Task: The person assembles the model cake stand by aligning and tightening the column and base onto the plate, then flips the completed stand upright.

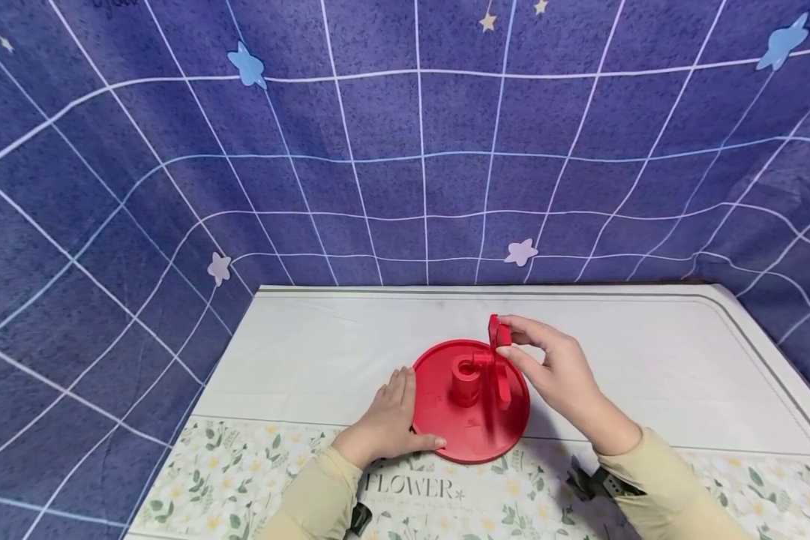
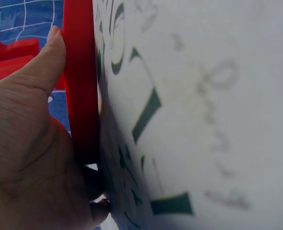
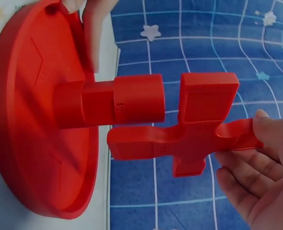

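Observation:
A red round base (image 1: 469, 442) with a raised rim lies flat on the table. From its middle rises a short red hollow post (image 1: 465, 381), its top opening visible in the head view. My left hand (image 1: 390, 416) rests against the base's left edge, fingers stretched along the rim and thumb (image 2: 52, 55) laid over it. Between thumb and fingers my right hand (image 1: 559, 367) pinches one arm of a red cross-shaped piece (image 3: 197, 135). That piece is held up beside the post, on its right. One of its other arms points down toward the base.
White cloth with a flower print and lettering (image 1: 415, 487) covers the table (image 1: 337, 322). Behind and around it hangs a blue curtain (image 1: 391, 180) with a grid and stars. A dark band (image 1: 621, 484) circles the right wrist.

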Demonstrator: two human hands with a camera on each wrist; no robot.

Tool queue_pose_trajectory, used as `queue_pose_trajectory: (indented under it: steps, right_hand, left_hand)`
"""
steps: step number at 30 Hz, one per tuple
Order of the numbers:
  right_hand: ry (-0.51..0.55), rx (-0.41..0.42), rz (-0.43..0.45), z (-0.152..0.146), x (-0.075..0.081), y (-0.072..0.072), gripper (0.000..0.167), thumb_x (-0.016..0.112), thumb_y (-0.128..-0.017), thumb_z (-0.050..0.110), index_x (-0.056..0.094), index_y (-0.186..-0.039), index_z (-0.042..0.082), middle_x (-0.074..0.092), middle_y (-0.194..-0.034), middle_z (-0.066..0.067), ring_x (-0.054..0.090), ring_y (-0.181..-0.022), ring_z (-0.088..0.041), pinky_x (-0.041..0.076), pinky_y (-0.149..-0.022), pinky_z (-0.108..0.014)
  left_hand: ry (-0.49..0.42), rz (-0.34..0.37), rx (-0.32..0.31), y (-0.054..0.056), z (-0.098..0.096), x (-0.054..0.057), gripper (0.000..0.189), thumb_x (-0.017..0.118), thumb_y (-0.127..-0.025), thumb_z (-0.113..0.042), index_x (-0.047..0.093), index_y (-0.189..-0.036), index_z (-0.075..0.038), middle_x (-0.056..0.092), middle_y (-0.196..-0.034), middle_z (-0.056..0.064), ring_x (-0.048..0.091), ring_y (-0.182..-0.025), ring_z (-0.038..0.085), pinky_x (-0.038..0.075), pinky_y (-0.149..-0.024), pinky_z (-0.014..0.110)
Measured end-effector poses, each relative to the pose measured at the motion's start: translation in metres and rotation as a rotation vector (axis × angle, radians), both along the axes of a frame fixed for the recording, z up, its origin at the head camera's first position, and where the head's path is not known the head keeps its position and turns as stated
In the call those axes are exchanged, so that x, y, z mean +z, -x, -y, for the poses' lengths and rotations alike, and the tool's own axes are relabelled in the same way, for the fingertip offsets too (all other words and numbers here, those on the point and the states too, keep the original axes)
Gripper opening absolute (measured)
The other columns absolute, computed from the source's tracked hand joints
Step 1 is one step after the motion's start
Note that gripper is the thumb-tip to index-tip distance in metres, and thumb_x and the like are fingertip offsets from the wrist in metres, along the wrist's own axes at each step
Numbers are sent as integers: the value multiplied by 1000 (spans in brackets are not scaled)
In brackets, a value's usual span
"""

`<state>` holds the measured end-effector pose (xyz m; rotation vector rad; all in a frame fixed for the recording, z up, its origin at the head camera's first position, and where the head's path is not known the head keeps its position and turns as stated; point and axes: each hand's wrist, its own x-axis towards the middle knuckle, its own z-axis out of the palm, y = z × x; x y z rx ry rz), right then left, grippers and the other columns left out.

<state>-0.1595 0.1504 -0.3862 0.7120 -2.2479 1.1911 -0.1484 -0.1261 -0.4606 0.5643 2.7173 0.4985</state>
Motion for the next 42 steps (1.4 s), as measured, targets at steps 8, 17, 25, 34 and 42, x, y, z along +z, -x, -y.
queue_pose_trajectory:
  steps: [8, 17, 25, 34, 42]
  right_hand:
    - [-201, 66, -144, 16, 3, 5, 48, 78, -81, 7, 64, -127, 5, 68, -110, -3, 65, -100, -17, 54, -84, -38]
    - [-453, 63, -316, 44, 6, -2, 53, 83, -76, 10, 65, -125, 5, 68, -114, -9, 66, -100, -26, 54, -88, -42]
    - [-629, 92, -362, 61, 5, -6, 44, 79, -81, 16, 66, -123, 10, 69, -116, -5, 62, -107, -25, 50, -91, -40]
    - [-807, 118, -352, 67, -5, -12, 47, 75, -81, 5, 67, -126, 16, 67, -122, -1, 58, -112, -23, 46, -99, -43]
    - [-533, 132, -398, 57, -9, -1, 42, 78, -81, 18, 69, -122, 13, 68, -120, -5, 62, -112, -28, 47, -97, -45]
  left_hand:
    - [13, -19, 3, 4, 0, -8, 123, 61, -78, -74, 4, -154, 5, 3, -161, 21, 1, -148, 36, 11, -118, 51]
    - [28, -1, -3, 1, -1, 2, 121, 63, -79, -70, 5, -153, 6, 5, -161, 22, 2, -148, 37, 12, -118, 51]
    - [42, -6, -6, 2, -1, 1, 120, 61, -80, -72, 7, -153, 6, 7, -161, 22, 4, -148, 37, 15, -117, 51]
    - [40, 4, -5, 0, -3, 0, 118, 63, -80, -69, 7, -153, 7, 7, -161, 22, 4, -148, 37, 14, -117, 51]
    - [28, -9, -17, 1, 0, -2, 119, 62, -80, -70, 7, -153, 8, 7, -160, 24, 4, -147, 39, 14, -117, 52]
